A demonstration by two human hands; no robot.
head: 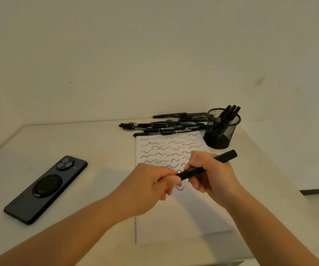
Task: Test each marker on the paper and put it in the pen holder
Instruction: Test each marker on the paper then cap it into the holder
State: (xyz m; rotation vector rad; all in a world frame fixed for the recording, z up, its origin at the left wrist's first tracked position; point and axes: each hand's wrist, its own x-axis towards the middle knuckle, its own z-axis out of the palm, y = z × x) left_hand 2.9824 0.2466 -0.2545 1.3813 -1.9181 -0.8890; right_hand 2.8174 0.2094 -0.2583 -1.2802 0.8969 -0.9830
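**Pulling the cap off a marker above the paper**

I see a black phone (45, 189) lying face down at the left of the pale desk (97, 143). At centre, my left hand (151, 187) has its fingers curled tight around one end of a black marker (206, 167), most likely its cap. My right hand (210, 173) wraps the barrel, whose far end juts up to the right. I judge the step to be uncapping: pull straight along the barrel and keep the tip off my skin. The marker is slim, matte black, with pale lettering. It hovers over the white paper (183, 217), which bears rows of wavy test strokes. Behind lies a pile of untested markers (170, 126); at right, the mesh pen holder (221, 129) holds several.
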